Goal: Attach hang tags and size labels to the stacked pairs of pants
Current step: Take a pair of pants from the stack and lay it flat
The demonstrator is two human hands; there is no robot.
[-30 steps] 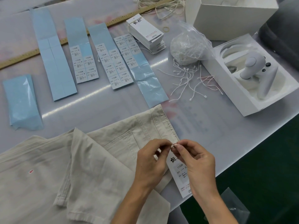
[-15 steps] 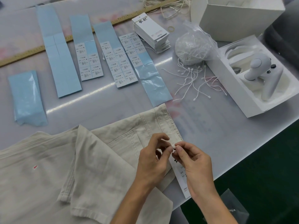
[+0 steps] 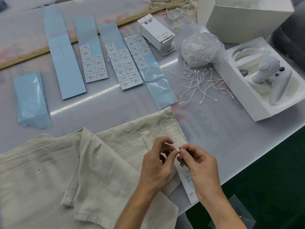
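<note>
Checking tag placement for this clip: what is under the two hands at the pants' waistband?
Under the left hand and right hand lie the beige pants and a white hang tag, its lower printed part showing. The tag's top and the string's path are covered by fingers.

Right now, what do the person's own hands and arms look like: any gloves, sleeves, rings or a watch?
Both are bare. The left hand and right hand wear no gloves, and no rings show on the visible fingers. Both forearms are uncovered to the frame's bottom edge: no sleeves, watch or wristband visible. Nails look short and unpainted.
</note>
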